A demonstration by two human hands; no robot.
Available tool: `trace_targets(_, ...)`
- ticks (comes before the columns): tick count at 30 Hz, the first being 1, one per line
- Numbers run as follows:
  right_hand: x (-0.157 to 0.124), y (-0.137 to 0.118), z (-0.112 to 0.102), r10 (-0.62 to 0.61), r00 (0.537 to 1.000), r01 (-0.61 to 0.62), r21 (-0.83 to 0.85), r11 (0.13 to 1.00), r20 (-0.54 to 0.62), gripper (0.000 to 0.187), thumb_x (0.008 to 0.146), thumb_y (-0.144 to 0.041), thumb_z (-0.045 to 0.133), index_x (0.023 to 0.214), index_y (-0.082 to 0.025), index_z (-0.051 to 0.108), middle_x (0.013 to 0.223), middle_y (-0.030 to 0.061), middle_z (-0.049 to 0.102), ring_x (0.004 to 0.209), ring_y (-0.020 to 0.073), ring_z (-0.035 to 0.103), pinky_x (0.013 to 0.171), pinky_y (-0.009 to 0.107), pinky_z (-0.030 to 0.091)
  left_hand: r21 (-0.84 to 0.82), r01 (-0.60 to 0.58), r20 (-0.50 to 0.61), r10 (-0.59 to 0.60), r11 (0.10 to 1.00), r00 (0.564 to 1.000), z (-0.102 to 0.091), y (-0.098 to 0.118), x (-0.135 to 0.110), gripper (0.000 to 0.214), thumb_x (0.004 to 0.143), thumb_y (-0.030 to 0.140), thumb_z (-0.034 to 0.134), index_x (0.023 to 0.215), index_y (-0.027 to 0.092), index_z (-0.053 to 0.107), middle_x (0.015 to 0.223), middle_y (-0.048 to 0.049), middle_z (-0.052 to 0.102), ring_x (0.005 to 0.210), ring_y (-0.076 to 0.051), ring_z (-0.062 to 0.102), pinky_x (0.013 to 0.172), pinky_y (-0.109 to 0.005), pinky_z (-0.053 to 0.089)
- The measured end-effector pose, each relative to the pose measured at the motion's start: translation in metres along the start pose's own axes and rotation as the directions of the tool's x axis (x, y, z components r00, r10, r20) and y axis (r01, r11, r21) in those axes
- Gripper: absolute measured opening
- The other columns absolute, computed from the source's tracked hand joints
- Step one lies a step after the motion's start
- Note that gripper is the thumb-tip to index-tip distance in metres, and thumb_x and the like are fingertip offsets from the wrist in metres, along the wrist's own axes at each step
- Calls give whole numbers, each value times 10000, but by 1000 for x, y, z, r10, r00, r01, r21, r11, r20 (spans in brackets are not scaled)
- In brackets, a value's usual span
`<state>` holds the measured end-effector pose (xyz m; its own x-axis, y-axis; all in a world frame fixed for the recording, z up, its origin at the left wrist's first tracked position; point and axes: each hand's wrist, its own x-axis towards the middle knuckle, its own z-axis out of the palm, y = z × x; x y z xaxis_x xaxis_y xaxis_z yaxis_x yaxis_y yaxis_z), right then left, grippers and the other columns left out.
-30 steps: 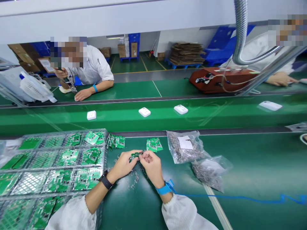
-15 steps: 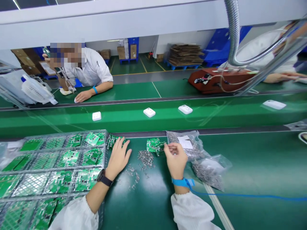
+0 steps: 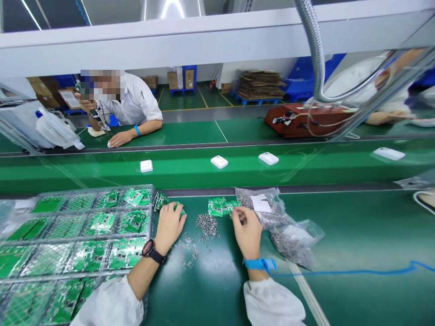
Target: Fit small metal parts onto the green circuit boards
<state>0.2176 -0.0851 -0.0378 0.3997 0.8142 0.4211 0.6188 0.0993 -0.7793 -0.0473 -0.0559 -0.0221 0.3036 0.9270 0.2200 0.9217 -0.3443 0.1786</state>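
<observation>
Silver metal parts [image 3: 207, 226] form one main heap, the clock's centre in the head view. Two clear plastic bags [image 3: 265, 216] lie toward two and four o'clock; overlapping green circuit boards [image 3: 216, 207], number unclear, at one. Green tabletop [image 3: 197, 294] opens toward six. Left hand [image 3: 170, 225], fingers bent, covers stacked green boards [image 3: 159, 200] at ten; right hand [image 3: 247, 228], at three, curls against the overlapping boards' edge. Both grips: cannot tell.

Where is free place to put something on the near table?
Bare tabletop: right of the bags, beyond the blue cord; and between the sleeves, nearer than the metal parts. Crowded: the left, with its tray of circuit boards, and between left hand and right hand.
</observation>
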Motion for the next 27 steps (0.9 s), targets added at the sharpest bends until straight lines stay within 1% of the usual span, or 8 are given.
trace_targets(2, -22, -1, -2, -22, 987, 15, 50, 999, 160, 259, 973, -410, 539, 940, -205, 693, 803, 44, 658, 688, 203, 574, 696, 326, 479, 29, -3, -19, 3, 1000, 1000, 3, 2, -1, 292, 997, 270, 574, 1262, 172, 651, 1316, -174, 598, 1237, -367, 560, 1100, -547, 410)
trace_targets(4, -42, 0, -5, -24, 967, 9, 60, 998, 254, 254, 970, -428, 571, 966, -211, 702, 789, 38, 673, 698, 207, 587, 692, 322, 479, 25, -12, -19, 13, 1000, 1000, 4, 3, -1, 267, 988, 219, 561, 1232, 179, 660, 1312, -165, 599, 1246, -361, 555, 1122, -556, 387)
trace_targets(10, -57, 1, -11, -69, 923, 57, 43, 997, 378, 294, 986, -470, 580, 1007, -234, 754, 834, 62, 700, 758, 237, 611, 702, 342, 487, -159, -64, -36, 59, 985, 998, 0, 1, 2, 289, 854, 107, 633, 1115, 226, 666, 1192, -96, 596, 1163, -319, 551, 1070, -543, 432)
trace_targets(16, -54, 2, -11, -71, 919, 58, 44, 997, 388, 348, 1003, -511, 547, 963, -232, 752, 840, 81, 695, 793, 260, 620, 704, 361, 500, -329, -140, -115, 108, 934, 988, 0, 0, 4, 465, 795, 16, 648, 1200, 244, 633, 1300, -103, 478, 1235, -310, 506, 1043, -480, 497)
trace_targets(21, -60, 7, -12, -53, 935, 28, 77, 997, 350, 378, 974, -572, 576, 888, -227, 704, 837, 84, 698, 792, 261, 620, 730, 374, 514, -478, -103, -76, 76, 872, 994, -1, 3, 2, 551, 842, 1, 565, 1319, 275, 595, 1353, -95, 499, 1173, -254, 598, 1042, -434, 514)
trace_targets(24, -62, 9, -12, -17, 949, -12, 91, 996, 315, 372, 953, -575, 593, 888, -225, 700, 808, 75, 695, 753, 249, 620, 718, 366, 518, -585, -107, -41, 102, 804, 994, -8, 11, 1, 680, 880, 58, 562, 1508, 293, 444, 1415, -92, 564, 1273, -265, 590, 1124, -440, 458)
trace_targets(25, -62, 9, -13, -2, 952, -32, 104, 994, 305, 367, 949, -569, 596, 909, -221, 705, 810, 74, 701, 738, 243, 623, 713, 361, 521, -612, -91, -20, 100, 786, 995, -11, 14, 0, 733, 890, 82, 568, 1563, 296, 370, 1435, -94, 577, 1238, -262, 617, 1111, -433, 467)
trace_targets(27, -62, 9, -14, 26, 957, -71, 145, 987, 290, 366, 945, -551, 594, 986, -210, 721, 849, 80, 729, 721, 233, 637, 713, 354, 530, -645, -27, 38, 67, 764, 997, -16, 18, -1, 809, 910, 127, 568, 1630, 293, 238, 1395, -107, 628, 980, -224, 699, 989, -398, 531)
